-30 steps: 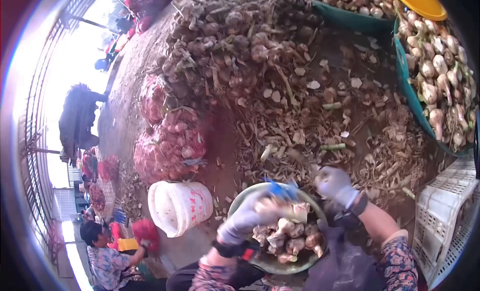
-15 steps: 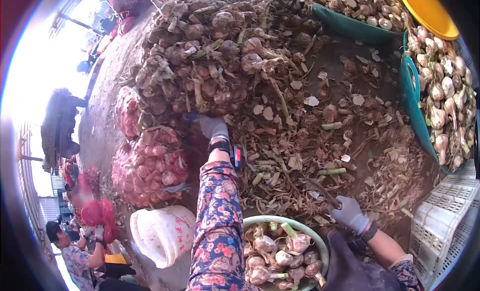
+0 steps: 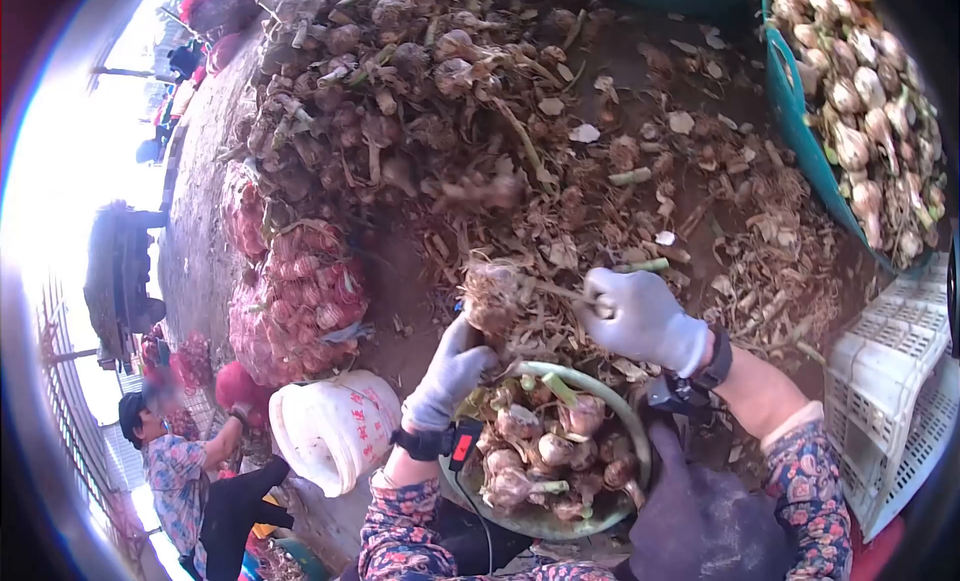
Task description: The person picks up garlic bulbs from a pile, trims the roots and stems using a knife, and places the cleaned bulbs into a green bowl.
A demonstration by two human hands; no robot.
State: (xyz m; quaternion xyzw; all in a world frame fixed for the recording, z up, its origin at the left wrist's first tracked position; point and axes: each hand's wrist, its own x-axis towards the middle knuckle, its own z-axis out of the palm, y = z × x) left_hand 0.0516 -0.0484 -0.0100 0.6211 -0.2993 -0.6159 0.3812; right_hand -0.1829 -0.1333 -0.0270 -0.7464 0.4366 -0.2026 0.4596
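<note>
My left hand (image 3: 450, 376), in a light grey glove, grips a garlic bulb (image 3: 488, 299) with its shaggy roots turned up. My right hand (image 3: 645, 321), gloved too, is closed around a knife (image 3: 553, 289) whose narrow brownish blade reaches to the bulb's roots. Just below both hands stands a round pale-green tub (image 3: 635, 406) holding several garlic bulbs (image 3: 560, 449) with short-cut stems. Beyond the hands lies a large heap of untrimmed garlic (image 3: 400, 91) with long dry stalks.
Root scraps and stem pieces (image 3: 760, 271) litter the ground. Red net sacks of garlic (image 3: 295, 311) and a white bucket (image 3: 335, 431) stand left. A teal tub (image 3: 805, 141) full of garlic and white crates (image 3: 890, 371) are right. Another person (image 3: 185, 461) sits far left.
My left hand has come back from the heap with a garlic bulb. My right hand has moved up and left, bringing the knife to the bulb. The view has shifted.
</note>
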